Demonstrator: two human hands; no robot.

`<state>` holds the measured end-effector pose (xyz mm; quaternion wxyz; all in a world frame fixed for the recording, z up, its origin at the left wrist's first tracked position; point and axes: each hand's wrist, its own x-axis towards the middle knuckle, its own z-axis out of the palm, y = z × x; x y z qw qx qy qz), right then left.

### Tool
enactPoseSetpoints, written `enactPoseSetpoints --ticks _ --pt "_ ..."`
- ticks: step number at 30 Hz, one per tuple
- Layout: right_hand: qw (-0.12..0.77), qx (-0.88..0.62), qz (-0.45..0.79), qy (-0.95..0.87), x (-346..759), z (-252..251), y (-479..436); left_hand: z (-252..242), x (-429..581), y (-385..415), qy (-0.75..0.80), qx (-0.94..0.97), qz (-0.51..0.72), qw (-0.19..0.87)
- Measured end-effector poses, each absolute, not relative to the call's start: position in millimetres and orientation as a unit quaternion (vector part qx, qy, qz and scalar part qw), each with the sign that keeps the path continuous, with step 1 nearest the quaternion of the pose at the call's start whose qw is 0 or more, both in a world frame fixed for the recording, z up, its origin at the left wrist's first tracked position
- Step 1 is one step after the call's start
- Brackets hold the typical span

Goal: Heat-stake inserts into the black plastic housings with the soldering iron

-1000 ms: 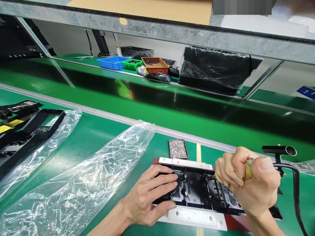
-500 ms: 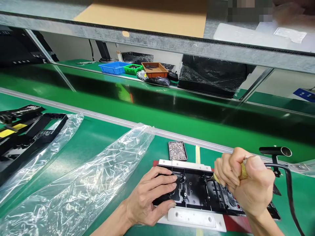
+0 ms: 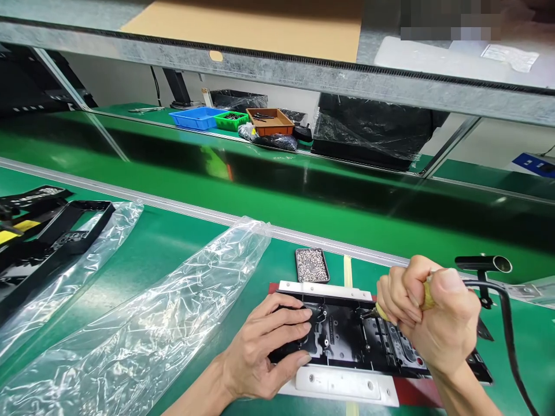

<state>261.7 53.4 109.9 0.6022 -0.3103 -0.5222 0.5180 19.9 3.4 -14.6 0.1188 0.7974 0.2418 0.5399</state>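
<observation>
A black plastic part (image 3: 347,338) lies in a white fixture (image 3: 342,384) on the green bench. My left hand (image 3: 260,346) rests on the part's left end, fingers curled over it and pressing it down. My right hand (image 3: 433,318) is a fist wrapped round a yellow-handled powered screwdriver (image 3: 427,294). Its tip touches the part near the middle top. A black cable (image 3: 509,323) runs from the tool off to the right.
A small tray of screws (image 3: 311,264) sits just behind the fixture. Clear plastic bags (image 3: 143,323) lie to the left, and black frames (image 3: 39,237) at far left. Coloured bins (image 3: 232,119) and bagged black items (image 3: 373,136) stand across the conveyor.
Both hands and the screwdriver stay where they were on the part. Only the view has shifted slightly.
</observation>
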Motion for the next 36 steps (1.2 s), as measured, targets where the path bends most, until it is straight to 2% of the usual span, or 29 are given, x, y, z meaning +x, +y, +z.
enactPoseSetpoints --ticks 36 --pt "0.603 -0.304 0.518 -0.525 256.6 113.3 53.0 -9.2 25.0 2.5 0.253 0.786 0.551 0.12"
